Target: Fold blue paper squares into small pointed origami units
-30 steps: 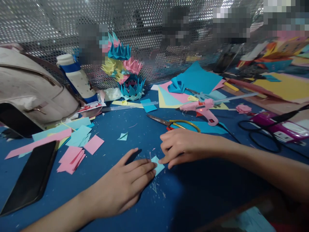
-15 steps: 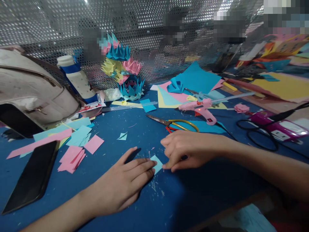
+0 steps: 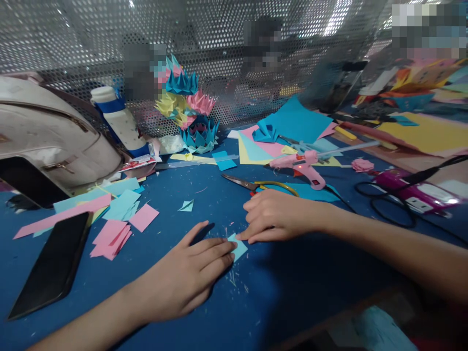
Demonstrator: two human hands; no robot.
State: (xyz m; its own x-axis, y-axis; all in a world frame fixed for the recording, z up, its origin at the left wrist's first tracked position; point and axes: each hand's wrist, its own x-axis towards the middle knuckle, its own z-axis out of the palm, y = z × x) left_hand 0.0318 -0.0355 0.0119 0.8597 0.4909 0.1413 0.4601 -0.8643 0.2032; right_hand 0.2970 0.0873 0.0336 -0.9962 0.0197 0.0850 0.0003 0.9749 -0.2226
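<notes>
A small piece of light blue paper [image 3: 240,249] lies flat on the blue table. My left hand [image 3: 186,273] rests palm down with its fingers stretched out, and their tips press on the paper's left side. My right hand [image 3: 276,217] has its fingers curled in, with the index fingertip touching the paper's upper edge. What lies under the curled fingers is hidden. Behind the right hand are scissors [image 3: 244,183] with yellow and red handles, partly covered by it. A small folded light blue piece [image 3: 186,205] lies beyond my left hand.
A pink glue gun [image 3: 306,168] lies behind the scissors, near a purple power strip [image 3: 413,192] with black cords. At left are pink paper squares [image 3: 110,239], a black phone [image 3: 53,265], a bottle [image 3: 119,122] and a bag [image 3: 54,136]. Folded paper flowers [image 3: 199,131] stand by the mesh panel.
My right index fingertip has moved from the paper's right corner up and left to its upper edge. My left hand stays on the paper. The view has shifted slightly.
</notes>
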